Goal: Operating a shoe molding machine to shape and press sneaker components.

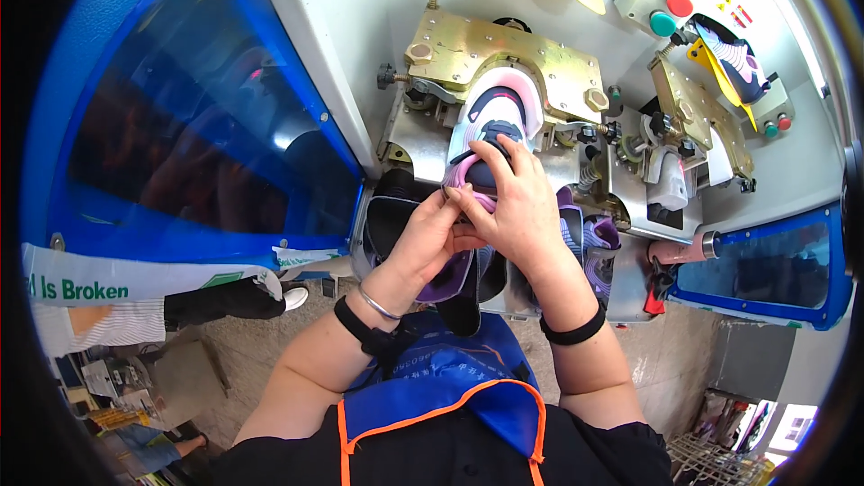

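Observation:
A white, lilac and black shoe upper (490,114) lies with its toe under the brass-coloured plate (463,58) of a machine, inside a pale pink curved pad (525,90). My left hand (430,241) pinches the purple collar at the upper's near end. Just to the right, my right hand (520,202) is closed on the same collar, its thumb close to the left fingertips and its other fingers stretched over the black tongue area. My hands partly cover the heel end of the upper.
Below the machine rest more purple shoe uppers (601,250). To the right stands a second brass-plated station (693,112); another upper (733,58) sits by a yellow plate above it. Red (679,3) and green (662,23) buttons, a pink bottle (681,250) and a blue-framed door (315,216) flank the space.

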`<state>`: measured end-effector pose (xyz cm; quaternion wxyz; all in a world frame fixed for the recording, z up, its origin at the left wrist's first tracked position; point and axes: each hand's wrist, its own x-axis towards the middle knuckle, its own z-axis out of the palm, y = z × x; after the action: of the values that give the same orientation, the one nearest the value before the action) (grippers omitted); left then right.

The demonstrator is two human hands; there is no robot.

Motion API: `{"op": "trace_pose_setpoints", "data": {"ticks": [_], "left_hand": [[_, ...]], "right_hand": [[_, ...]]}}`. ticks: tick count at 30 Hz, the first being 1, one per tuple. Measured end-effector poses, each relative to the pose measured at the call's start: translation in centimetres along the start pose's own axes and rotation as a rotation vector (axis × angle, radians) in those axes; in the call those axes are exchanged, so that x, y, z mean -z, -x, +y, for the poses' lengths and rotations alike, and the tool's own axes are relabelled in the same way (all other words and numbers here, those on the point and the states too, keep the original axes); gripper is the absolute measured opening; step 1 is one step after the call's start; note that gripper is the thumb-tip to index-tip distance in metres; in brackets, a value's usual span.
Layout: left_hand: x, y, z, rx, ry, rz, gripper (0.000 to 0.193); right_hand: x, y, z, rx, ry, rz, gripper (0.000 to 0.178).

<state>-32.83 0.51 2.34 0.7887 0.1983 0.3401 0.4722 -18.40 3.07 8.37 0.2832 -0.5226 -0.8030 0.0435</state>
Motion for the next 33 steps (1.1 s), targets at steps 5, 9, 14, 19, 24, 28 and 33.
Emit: {"op": "trace_pose_setpoints", "data": {"ticks": [5, 9, 14, 19, 24, 28, 33], "left_hand": [[0.0, 0.2, -0.5, -0.027, 0.002, 0.015, 0.028], [0.6, 0.3, -1.3, -0.041, -0.011, 0.027, 0.028], [1.7, -0.2, -2.7, -0.066, -0.045, 0.009, 0.031], [2.6, -1.2, -3.6, -0.085, -0.103, -0.006, 0.035], [2.0, -1.5, -3.5, -0.052, -0.137, 0.07, 0.027], [0.4, 1.1, -2.1, -0.099, -0.176, 0.213, 0.035], [-1.3, 3.7, -3.6, -0.277, -0.018, 0.548, 0.036]], "right_hand": [[0.2, 0.3, -0.2, -0.004, -0.014, -0.013, 0.059], [-0.1, 0.7, 0.1, 0.014, -0.01, -0.017, 0.059], [-0.4, 1.3, 0.8, 0.054, 0.027, -0.036, 0.06], [-0.8, 1.7, 1.5, 0.073, 0.025, -0.039, 0.062], [2.1, 1.5, 2.4, 0.155, -0.073, -0.037, 0.057], [12.2, -3.1, 8.9, 0.296, 0.051, 0.486, 0.037], [26.1, -7.9, 19.9, -0.391, 0.58, 0.531, 0.05]]}}
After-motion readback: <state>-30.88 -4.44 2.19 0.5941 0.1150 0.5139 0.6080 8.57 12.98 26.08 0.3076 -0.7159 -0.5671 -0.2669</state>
